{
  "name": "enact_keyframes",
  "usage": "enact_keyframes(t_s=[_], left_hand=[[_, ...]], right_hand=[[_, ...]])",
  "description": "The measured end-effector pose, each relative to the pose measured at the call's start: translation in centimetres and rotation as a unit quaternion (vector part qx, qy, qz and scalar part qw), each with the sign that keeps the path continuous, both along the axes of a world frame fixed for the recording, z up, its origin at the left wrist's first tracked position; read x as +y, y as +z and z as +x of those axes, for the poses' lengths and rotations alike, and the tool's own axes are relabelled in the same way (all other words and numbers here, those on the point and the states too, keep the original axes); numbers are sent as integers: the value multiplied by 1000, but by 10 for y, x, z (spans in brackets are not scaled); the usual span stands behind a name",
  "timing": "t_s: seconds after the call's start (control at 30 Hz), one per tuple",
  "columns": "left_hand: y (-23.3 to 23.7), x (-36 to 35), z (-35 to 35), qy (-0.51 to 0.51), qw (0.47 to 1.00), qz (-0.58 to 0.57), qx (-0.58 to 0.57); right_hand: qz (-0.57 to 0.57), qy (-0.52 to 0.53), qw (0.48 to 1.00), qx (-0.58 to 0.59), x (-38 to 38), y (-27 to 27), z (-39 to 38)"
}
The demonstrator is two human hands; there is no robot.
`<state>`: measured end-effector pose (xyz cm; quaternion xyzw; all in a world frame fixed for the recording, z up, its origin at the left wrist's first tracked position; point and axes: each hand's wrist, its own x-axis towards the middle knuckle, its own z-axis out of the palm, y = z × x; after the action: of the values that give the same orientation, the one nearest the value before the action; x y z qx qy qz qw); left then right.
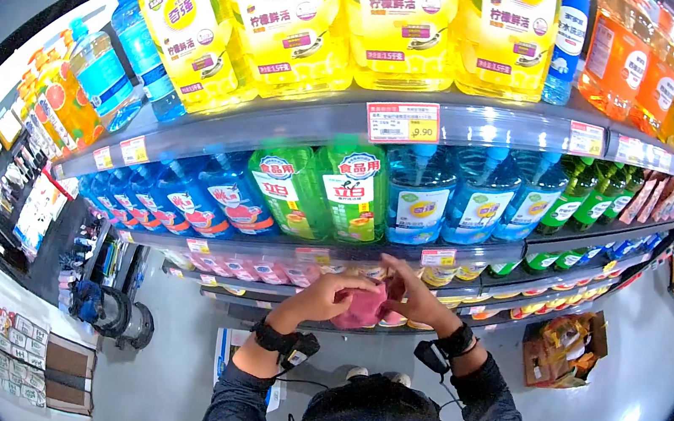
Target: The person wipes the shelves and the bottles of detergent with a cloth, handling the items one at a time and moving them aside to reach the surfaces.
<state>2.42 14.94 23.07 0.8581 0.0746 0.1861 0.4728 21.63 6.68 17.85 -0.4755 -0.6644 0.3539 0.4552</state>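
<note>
A crumpled pink cloth [360, 309] is between my two hands, in front of the lower shelves. My left hand [332, 295] has its fingers closed on the cloth's left side. My right hand [417, 299] pinches its right side, with the index finger pointing up toward the shelf edge. Just above my hands, green dish soap bottles [354, 191] and blue pump bottles [420, 192] stand on the middle shelf. Pink-labelled containers [269, 271] line a lower shelf to the left of my hands.
Large yellow detergent bottles [403, 28] fill the top shelf, above a price tag [402, 123]. A cardboard box [564, 349] with orange packets lies on the floor at right. A dark rounded object [115, 313] stands at left, near another shelf.
</note>
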Motion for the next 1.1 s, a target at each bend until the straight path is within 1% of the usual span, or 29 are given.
enact_keyframes(t_s=[0.03,0.07,0.1,0.17,0.2,0.23,0.27,0.3,0.33,0.37,0.4,0.43,0.47,0.5,0.53,0.57,0.6,0.63,0.7,0.73,0.77,0.83,0.87,0.9,0.93,0.97,1.0,1.03,1.1], left_hand=[[4,-3,0,-6,1000,2,0],[10,-6,-1,-5,999,-2,41],[14,-8,-3,-6,997,-5,82],[4,-4,-9,-27,996,11,80],[0,-4,-13,-33,992,-3,123],[-3,-5,-14,-37,985,-18,166],[-2,-10,-13,-44,993,0,111],[-1,-12,-13,-42,993,1,106],[0,-14,-12,-28,992,-59,106],[0,-16,-11,-14,987,-119,106],[-6,-16,-9,-4,992,-116,57],[-6,-15,-7,-3,992,-113,54],[-2,-15,-5,34,993,-81,82],[1,-16,-3,73,990,-50,111],[-6,-12,-1,74,990,-48,109],[-20,-5,1,88,988,51,114],[-24,-3,3,102,976,150,119],[-26,-3,4,106,975,152,119],[-22,-8,8,177,947,212,166],[-22,-10,8,188,936,247,169],[-22,-12,8,188,935,251,168],[-23,-15,10,217,934,260,115],[-18,-15,12,233,927,274,101],[-11,-14,14,232,928,275,97],[-3,-13,15,230,948,195,102],[7,-12,18,226,962,114,106],[11,-10,22,253,956,131,65],[20,-11,28,252,957,131,63],[45,-15,41,345,931,100,-56]], right_hand=[[-89,60,992,70,-1,1,1],[-87,65,991,-72,1,-2,4],[-85,58,992,-71,-2,-3,8],[-141,40,964,-223,-10,0,16],[-97,27,973,-208,-17,-1,23],[-95,24,972,-212,-24,-2,30],[-93,22,975,-201,-30,-1,36],[-92,21,977,-191,-36,2,40],[-60,14,974,-217,-42,6,42],[-57,16,973,-221,-47,14,44],[-93,21,979,-182,-49,20,46],[-128,25,981,-143,-51,24,48],[-110,28,990,-87,-52,21,49],[-107,28,990,-90,-54,19,48],[-99,28,993,-53,-55,20,45],[-89,28,995,-15,-55,20,43],[-127,25,991,-40,-55,19,44],[-125,28,991,-41,-56,11,44],[-139,32,975,-168,-54,-1,45],[-198,53,953,-223,-53,-2,47],[-181,73,960,-199,-54,-12,50],[-229,68,960,-149,-54,-21,56],[-227,65,960,-151,-56,-20,60],[-185,22,977,-101,-58,-19,64],[-141,-21,988,-51,-59,-16,66],[-140,-23,988,-53,-58,-11,68],[-134,-94,986,-18,-54,-2,72],[-128,-164,978,17,-51,9,75],[-73,-229,971,20,-47,56,71]])
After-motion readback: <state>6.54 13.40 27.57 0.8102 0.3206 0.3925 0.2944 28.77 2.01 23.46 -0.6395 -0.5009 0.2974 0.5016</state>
